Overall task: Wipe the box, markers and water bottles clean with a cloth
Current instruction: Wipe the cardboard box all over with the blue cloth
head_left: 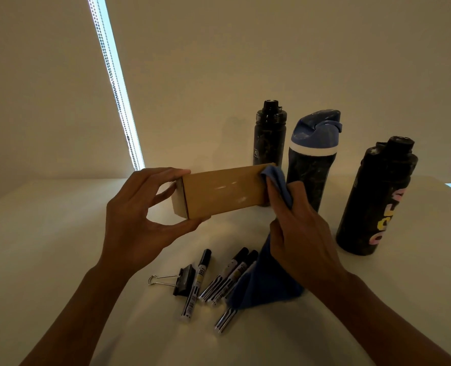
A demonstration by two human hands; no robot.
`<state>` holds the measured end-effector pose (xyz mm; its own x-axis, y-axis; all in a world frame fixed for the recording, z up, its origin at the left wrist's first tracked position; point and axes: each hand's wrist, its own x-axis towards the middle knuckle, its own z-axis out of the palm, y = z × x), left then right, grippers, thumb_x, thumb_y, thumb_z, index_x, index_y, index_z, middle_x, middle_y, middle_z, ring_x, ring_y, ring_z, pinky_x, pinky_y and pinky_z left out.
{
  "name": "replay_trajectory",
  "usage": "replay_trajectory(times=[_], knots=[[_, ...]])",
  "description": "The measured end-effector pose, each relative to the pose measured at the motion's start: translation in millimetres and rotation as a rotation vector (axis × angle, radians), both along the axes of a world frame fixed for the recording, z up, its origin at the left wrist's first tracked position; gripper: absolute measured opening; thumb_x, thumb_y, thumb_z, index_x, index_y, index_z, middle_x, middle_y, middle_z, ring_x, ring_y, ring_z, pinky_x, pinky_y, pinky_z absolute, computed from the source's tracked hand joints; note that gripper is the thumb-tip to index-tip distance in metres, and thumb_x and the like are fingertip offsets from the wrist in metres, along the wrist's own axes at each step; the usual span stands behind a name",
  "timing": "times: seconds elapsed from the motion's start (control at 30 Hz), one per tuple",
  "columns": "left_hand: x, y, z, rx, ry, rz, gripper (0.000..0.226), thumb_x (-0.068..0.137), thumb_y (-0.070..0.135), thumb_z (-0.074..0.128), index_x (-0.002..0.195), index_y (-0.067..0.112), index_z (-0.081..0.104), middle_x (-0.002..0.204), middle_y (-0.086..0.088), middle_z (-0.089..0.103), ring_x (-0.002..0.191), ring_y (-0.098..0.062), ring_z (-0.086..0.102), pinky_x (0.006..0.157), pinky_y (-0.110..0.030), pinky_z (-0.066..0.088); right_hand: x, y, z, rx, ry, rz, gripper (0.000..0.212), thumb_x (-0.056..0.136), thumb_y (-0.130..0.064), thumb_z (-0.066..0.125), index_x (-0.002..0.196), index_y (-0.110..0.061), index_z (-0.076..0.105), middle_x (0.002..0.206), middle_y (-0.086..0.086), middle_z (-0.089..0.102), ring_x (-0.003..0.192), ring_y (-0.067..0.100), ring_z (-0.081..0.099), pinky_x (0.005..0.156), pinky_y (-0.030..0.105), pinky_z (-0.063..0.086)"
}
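Left hand [137,220] pinching raised box [224,191] end, right hand [301,233] gripping cloth [266,283] against other end

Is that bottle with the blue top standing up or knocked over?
Upright. The blue-topped bottle stands vertically on the table, lid uppermost; the right hand hides its base.

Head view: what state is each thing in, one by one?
box, closed, held in the air, white smears on its face.
cloth, pressed on the box's right end, rest hanging.
left hand, grips the box's left end.
right hand, grips the cloth.
water bottles, upright, capped, smudged.
markers, lying on the table.
binder clip, lying beside the markers.
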<state>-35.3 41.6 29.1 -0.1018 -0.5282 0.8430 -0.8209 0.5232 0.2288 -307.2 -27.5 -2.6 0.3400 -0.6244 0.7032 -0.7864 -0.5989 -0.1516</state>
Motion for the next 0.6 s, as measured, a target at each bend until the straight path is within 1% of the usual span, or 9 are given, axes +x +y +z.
replay_trajectory(times=[0.1, 0.17, 0.23, 0.33, 0.37, 0.43, 0.5, 0.53, 0.6], knots=[[2.6, -2.8, -2.7, -0.014, -0.001, 0.04, 0.084, 0.069, 0.048, 0.094, 0.135, 0.006, 0.062, 0.135, -0.006, 0.062, 0.128, -0.02, 0.059, 0.102, -0.032, 0.057, 16.6, 23.0, -1.5, 0.106, 0.121, 0.145, 0.062, 0.091, -0.016, 0.054, 0.149, -0.018, 0.035, 0.138, 0.007, 0.041, 0.11, 0.027, 0.055, 0.086, 0.041, 0.051], [5.0, -3.5, -3.6, -0.016, 0.016, 0.025, 0.084, 0.069, 0.048, 0.093, 0.135, 0.005, 0.062, 0.136, -0.007, 0.061, 0.128, -0.02, 0.059, 0.103, -0.03, 0.056, 26.9, 26.9, -1.0, 0.275, 0.206, 0.2, 0.065, 0.093, -0.024, 0.065, 0.149, -0.015, 0.033, 0.143, 0.008, 0.041, 0.118, 0.021, 0.05, 0.097, 0.031, 0.043], [5.9, -3.1, -0.5, -0.02, 0.029, 0.021, 0.085, 0.068, 0.046, 0.096, 0.134, 0.004, 0.062, 0.135, -0.007, 0.062, 0.128, -0.021, 0.06, 0.101, -0.03, 0.057, 29.1, 17.8, -1.1, 0.177, 0.207, 0.198, 0.07, 0.088, -0.03, 0.072, 0.147, -0.012, 0.038, 0.136, 0.007, 0.045, 0.108, 0.015, 0.053, 0.09, 0.024, 0.047], [2.3, 0.1, 3.2, -0.015, 0.034, 0.016, 0.083, 0.065, 0.037, 0.099, 0.132, 0.003, 0.063, 0.133, -0.008, 0.063, 0.126, -0.022, 0.061, 0.097, -0.03, 0.059, 18.5, 1.3, -1.7, 0.097, 0.064, 0.107, 0.045, 0.1, -0.028, 0.046, 0.139, -0.005, 0.047, 0.122, 0.007, 0.05, 0.09, 0.007, 0.048, 0.074, 0.024, 0.055], [0.6, 1.1, 3.6, -0.012, 0.036, 0.003, 0.082, 0.065, 0.034, 0.099, 0.131, 0.003, 0.063, 0.132, -0.008, 0.063, 0.126, -0.023, 0.061, 0.096, -0.031, 0.059, 12.5, -3.4, -1.7, 0.097, -0.003, 0.069, 0.044, 0.101, -0.029, 0.044, 0.136, -0.002, 0.05, 0.117, 0.009, 0.052, 0.088, 0.007, 0.05, 0.07, 0.025, 0.057], [-1.5, 1.6, 3.6, -0.003, 0.037, -0.028, 0.081, 0.065, 0.033, 0.098, 0.132, 0.004, 0.063, 0.133, -0.007, 0.063, 0.126, -0.026, 0.061, 0.095, -0.034, 0.061, -0.4, -10.6, -4.8, 0.122, 0.006, 0.024, 0.055, 0.093, -0.024, 0.056, 0.143, -0.005, 0.041, 0.122, 0.014, 0.048, 0.092, 0.02, 0.059, 0.074, 0.035, 0.06], [-2.5, 1.0, 2.3, -0.003, 0.029, -0.032, 0.081, 0.066, 0.032, 0.098, 0.133, 0.004, 0.063, 0.134, -0.007, 0.062, 0.126, -0.027, 0.061, 0.094, -0.036, 0.061, -1.5, -13.6, -3.9, 0.073, 0.01, -0.002, 0.069, 0.086, -0.014, 0.067, 0.146, -0.007, 0.033, 0.124, 0.015, 0.043, 0.091, 0.027, 0.06, 0.071, 0.039, 0.061], [-2.5, 0.5, 1.7, -0.004, 0.024, -0.03, 0.081, 0.065, 0.033, 0.098, 0.133, 0.004, 0.063, 0.134, -0.007, 0.062, 0.126, -0.027, 0.061, 0.094, -0.037, 0.061, 0.9, -12.8, -5.4, 0.047, -0.01, -0.014, 0.069, 0.081, -0.007, 0.072, 0.141, -0.001, 0.038, 0.121, 0.015, 0.042, 0.089, 0.025, 0.059, 0.067, 0.038, 0.062], [-2.1, -0.7, -0.5, -0.011, 0.021, -0.021, 0.082, 0.065, 0.034, 0.099, 0.133, 0.004, 0.064, 0.134, -0.007, 0.062, 0.126, -0.026, 0.061, 0.094, -0.038, 0.061, 9.9, -8.1, -10.2, -0.027, -0.066, 0.001, 0.057, 0.067, 0.0, 0.081, 0.119, 0.008, 0.059, 0.11, 0.013, 0.047, 0.08, 0.018, 0.056, 0.056, 0.029, 0.06]])
